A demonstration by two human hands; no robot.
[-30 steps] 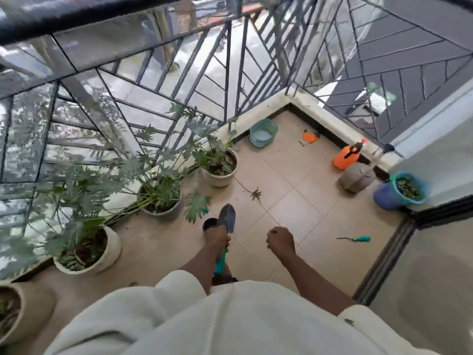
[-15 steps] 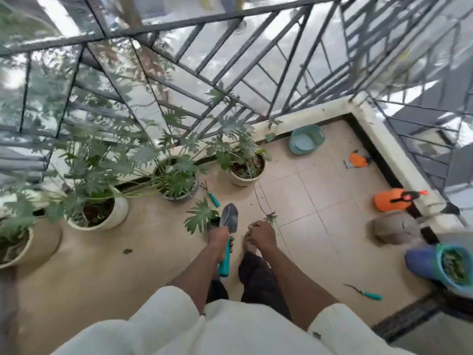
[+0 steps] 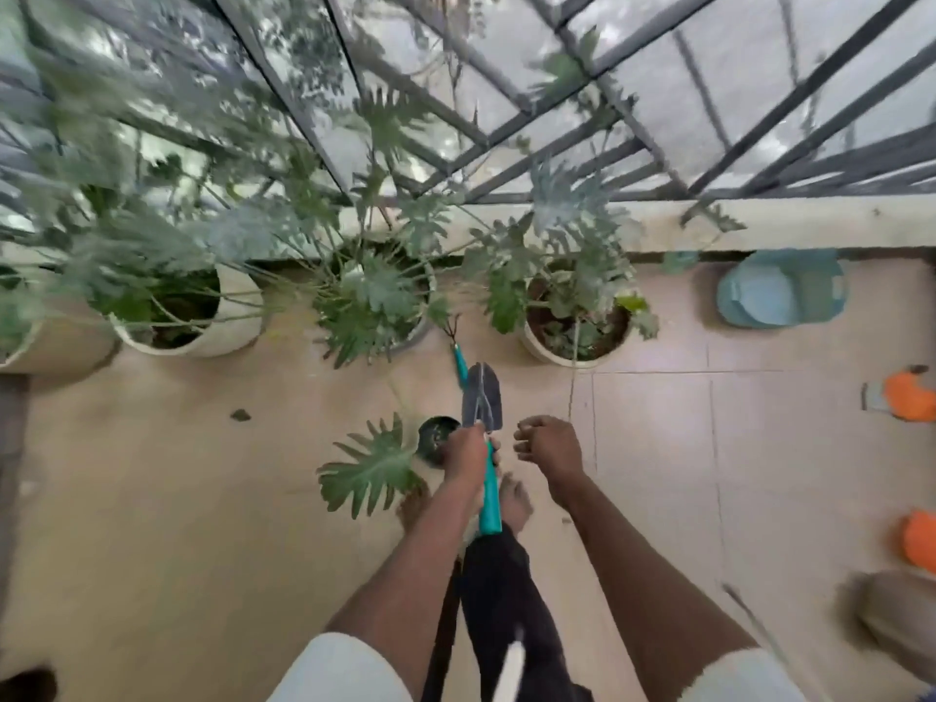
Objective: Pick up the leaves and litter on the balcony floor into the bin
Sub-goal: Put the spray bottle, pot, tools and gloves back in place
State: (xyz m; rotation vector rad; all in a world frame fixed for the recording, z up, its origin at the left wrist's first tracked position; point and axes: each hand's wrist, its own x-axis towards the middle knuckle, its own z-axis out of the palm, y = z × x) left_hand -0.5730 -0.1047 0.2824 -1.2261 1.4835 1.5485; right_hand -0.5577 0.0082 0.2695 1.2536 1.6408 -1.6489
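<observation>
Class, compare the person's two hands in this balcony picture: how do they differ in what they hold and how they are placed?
The left hand grips a trowel with a teal handle and grey blade; the right hand holds no tool that can be made out. The left hand sits beside a big green leaf and a small dark pot; the right hand hangs over bare floor tiles. Both have curled fingers and reach forward at about the same height.

orange sprayer (image 3: 919,548): cut by right edge | left plants (image 3: 126,235): blurred
</observation>
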